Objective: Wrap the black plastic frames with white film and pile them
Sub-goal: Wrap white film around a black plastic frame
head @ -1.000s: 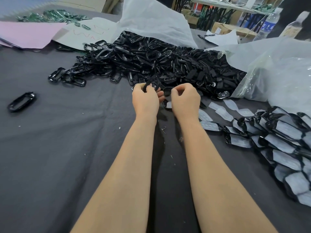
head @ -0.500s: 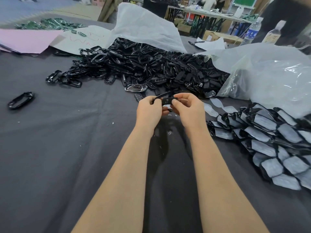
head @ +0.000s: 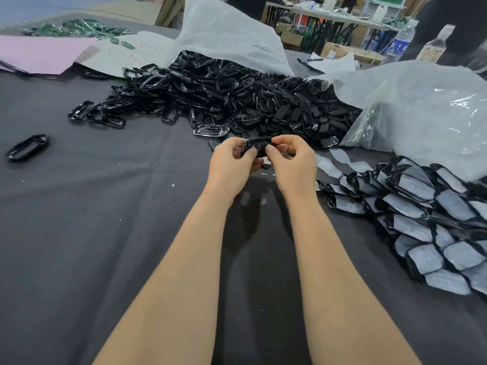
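My left hand (head: 233, 164) and my right hand (head: 292, 162) together pinch one black plastic frame (head: 257, 147) just above the dark table cloth (head: 105, 233). Fingers cover most of that frame. Behind it spreads a big heap of bare black frames (head: 237, 98), spilling from a white bag (head: 226, 35). To the right lies a pile of wrapped frames (head: 421, 214), each showing white film. Loose strips of white film (head: 340, 156) lie between my right hand and that pile.
A single black frame (head: 27, 147) lies apart at the left. Pink paper (head: 39, 52) and green parts (head: 76, 29) sit at the far left. A clear plastic bag (head: 427, 111) bulges at the right, with two bottles (head: 399, 42) behind it.
My hands drew back from the heap towards me with a black frame between them, and now hold it closer together. The view shifted slightly.
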Demonstrator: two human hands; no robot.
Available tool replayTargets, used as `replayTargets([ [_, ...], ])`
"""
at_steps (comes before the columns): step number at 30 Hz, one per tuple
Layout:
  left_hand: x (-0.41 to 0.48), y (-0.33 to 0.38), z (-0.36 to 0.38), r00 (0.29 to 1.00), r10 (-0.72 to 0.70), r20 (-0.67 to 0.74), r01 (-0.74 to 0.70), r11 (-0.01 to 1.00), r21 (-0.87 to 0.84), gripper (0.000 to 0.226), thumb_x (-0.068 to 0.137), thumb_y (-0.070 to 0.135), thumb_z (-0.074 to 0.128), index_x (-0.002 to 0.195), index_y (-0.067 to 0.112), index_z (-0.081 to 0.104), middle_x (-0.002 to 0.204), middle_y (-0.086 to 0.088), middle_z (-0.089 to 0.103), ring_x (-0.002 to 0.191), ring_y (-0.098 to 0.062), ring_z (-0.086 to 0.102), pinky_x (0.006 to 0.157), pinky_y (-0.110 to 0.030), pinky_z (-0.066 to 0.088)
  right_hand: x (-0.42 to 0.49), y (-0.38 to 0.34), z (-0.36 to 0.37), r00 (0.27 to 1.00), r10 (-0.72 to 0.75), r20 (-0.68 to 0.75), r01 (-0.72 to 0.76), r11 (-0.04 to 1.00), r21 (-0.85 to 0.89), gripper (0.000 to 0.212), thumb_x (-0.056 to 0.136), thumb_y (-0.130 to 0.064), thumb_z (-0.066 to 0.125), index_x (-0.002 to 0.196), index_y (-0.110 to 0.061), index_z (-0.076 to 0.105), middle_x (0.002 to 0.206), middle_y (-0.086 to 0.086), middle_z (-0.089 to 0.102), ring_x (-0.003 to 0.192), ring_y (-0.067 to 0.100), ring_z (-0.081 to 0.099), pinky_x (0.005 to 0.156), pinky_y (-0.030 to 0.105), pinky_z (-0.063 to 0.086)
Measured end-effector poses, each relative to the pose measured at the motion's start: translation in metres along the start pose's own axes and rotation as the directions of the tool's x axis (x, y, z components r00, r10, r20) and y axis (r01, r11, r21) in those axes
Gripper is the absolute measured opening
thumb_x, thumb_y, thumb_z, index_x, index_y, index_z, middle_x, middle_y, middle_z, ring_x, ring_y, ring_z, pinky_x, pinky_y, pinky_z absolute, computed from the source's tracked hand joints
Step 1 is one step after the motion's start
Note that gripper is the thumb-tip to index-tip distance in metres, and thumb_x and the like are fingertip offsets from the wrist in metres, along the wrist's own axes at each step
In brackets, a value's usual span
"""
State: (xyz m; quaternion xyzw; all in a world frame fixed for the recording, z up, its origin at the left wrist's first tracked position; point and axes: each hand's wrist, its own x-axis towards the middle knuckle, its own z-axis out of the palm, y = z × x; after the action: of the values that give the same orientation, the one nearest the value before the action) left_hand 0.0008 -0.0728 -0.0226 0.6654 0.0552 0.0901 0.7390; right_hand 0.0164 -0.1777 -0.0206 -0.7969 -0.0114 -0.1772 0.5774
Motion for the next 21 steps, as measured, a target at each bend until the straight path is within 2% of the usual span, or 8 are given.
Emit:
replayTargets([
  [3, -0.0013, 0.0016, 0.0008, 1.000, 0.001, -0.008, -0.001, 1.000, -0.010, 0.018, 0.096, 0.003, 0.054, 0.088, 0.019, 0.060, 0.086, 0.000, 0.067, 0.065, 0.003, 0.067, 0.061, -0.011, 0.051, 0.0007, 0.0015, 0.0006, 0.998, 0.061, -0.015, -0.060, 0.997, 0.041, 0.020, 0.085, -0.013, 0.069, 0.094, -0.022, 0.053, 0.083, -0.006, 0.059, 0.086, 0.016, 0.061, 0.082, 0.029, 0.050],
  [5, -0.0020, 0.0026, 0.0007, 1.000, -0.005, -0.007, 0.005, 1.000, -0.018, 0.020, 0.096, 0.003, 0.053, 0.087, 0.020, 0.059, 0.084, 0.001, 0.066, 0.064, 0.004, 0.066, 0.061, -0.011, 0.051, 0.0022, 0.0012, -0.0001, 0.986, 0.164, 0.003, -0.162, 0.972, 0.172, 0.022, 0.085, -0.012, 0.068, 0.099, -0.018, 0.052, 0.086, -0.003, 0.061, 0.085, 0.016, 0.065, 0.083, 0.030, 0.051],
  [7, -0.0023, 0.0033, 0.0000, 1.000, -0.005, -0.006, 0.005, 1.000, -0.016, 0.021, 0.095, 0.002, 0.053, 0.086, 0.020, 0.059, 0.083, 0.001, 0.067, 0.064, 0.002, 0.067, 0.061, -0.012, 0.052, 0.0035, -0.0003, -0.0012, 0.977, 0.206, 0.048, -0.211, 0.949, 0.236, 0.014, 0.088, -0.011, 0.065, 0.098, -0.013, 0.057, 0.083, -0.001, 0.064, 0.074, 0.013, 0.065, 0.081, 0.031, 0.055],
  [11, -0.0025, 0.0022, -0.0008, 1.000, 0.013, -0.025, -0.011, 0.997, 0.079, 0.016, 0.094, 0.006, 0.056, 0.087, 0.020, 0.061, 0.082, 0.000, 0.069, 0.066, 0.000, 0.069, 0.067, -0.017, 0.057, 0.0028, -0.0018, -0.0011, 0.994, 0.111, 0.005, -0.111, 0.993, 0.046, 0.004, 0.089, -0.010, 0.062, 0.091, -0.014, 0.059, 0.088, 0.005, 0.065, 0.087, 0.025, 0.066, 0.089, 0.042, 0.053],
  [13, -0.0030, 0.0006, -0.0013, 0.998, 0.053, -0.042, -0.045, 0.985, 0.165, 0.013, 0.094, 0.012, 0.059, 0.086, 0.023, 0.061, 0.079, 0.003, 0.070, 0.067, -0.002, 0.069, 0.071, -0.021, 0.058, 0.0009, -0.0029, 0.0007, 0.998, 0.051, -0.025, -0.052, 0.998, -0.021, 0.004, 0.089, -0.011, 0.061, 0.091, -0.013, 0.058, 0.088, 0.003, 0.064, 0.090, 0.024, 0.064, 0.089, 0.040, 0.052],
  [18, 0.0005, -0.0010, -0.0032, 0.992, 0.102, -0.070, -0.088, 0.980, 0.180, 0.019, 0.094, 0.009, 0.056, 0.083, 0.024, 0.059, 0.073, 0.000, 0.068, 0.057, -0.002, 0.066, 0.066, -0.024, 0.058, 0.0008, -0.0056, 0.0022, 0.998, 0.052, -0.023, -0.052, 0.999, 0.000, 0.004, 0.089, -0.011, 0.061, 0.093, -0.012, 0.061, 0.088, 0.003, 0.065, 0.088, 0.023, 0.064, 0.087, 0.037, 0.052],
  [20, 0.0039, -0.0016, -0.0049, 0.985, 0.088, -0.149, -0.074, 0.993, 0.096, 0.019, 0.094, 0.007, 0.055, 0.082, 0.020, 0.058, 0.071, -0.001, 0.066, 0.055, -0.002, 0.064, 0.067, -0.025, 0.058, 0.0022, -0.0043, -0.0017, 0.996, 0.040, -0.074, -0.041, 0.999, -0.012, 0.012, 0.091, -0.013, 0.058, 0.102, -0.010, 0.064, 0.096, 0.004, 0.067, 0.089, 0.018, 0.063, 0.087, 0.023, 0.049],
  [21, 0.0058, -0.0018, -0.0062, 0.975, 0.072, -0.212, -0.068, 0.997, 0.028, 0.019, 0.095, 0.005, 0.054, 0.082, 0.018, 0.057, 0.071, -0.001, 0.064, 0.054, -0.002, 0.063, 0.066, -0.024, 0.057, 0.0029, -0.0034, -0.0049, 0.994, 0.007, -0.108, -0.017, 0.996, -0.085, 0.017, 0.093, -0.014, 0.056, 0.107, -0.010, 0.064, 0.100, 0.003, 0.067, 0.089, 0.013, 0.060, 0.083, 0.013, 0.044],
])
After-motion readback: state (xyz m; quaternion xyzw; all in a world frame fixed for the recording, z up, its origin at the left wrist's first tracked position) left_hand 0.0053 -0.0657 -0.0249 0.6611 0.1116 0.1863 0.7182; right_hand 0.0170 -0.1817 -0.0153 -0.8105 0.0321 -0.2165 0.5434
